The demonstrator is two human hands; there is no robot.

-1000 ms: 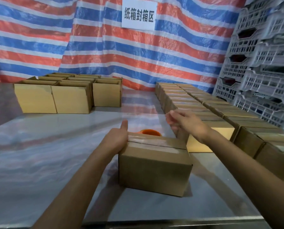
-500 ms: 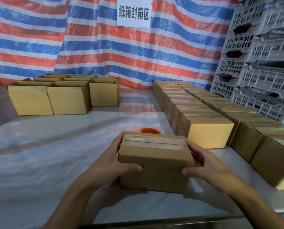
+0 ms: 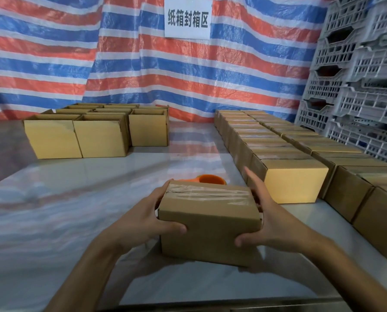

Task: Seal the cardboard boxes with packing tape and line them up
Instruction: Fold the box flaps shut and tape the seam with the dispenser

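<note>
Squarely, left hand [image 3: 143,221] and right hand [image 3: 276,226] clasp taped box [image 3: 210,228], perhaps lifted.

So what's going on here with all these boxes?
A person is gripping a taped box with both hands, the left hand on its left side and the right hand on its right. Rows of sealed boxes stand along the right of the table, open boxes wait at the back left, and an orange tape dispenser lies just behind the held box.
</note>
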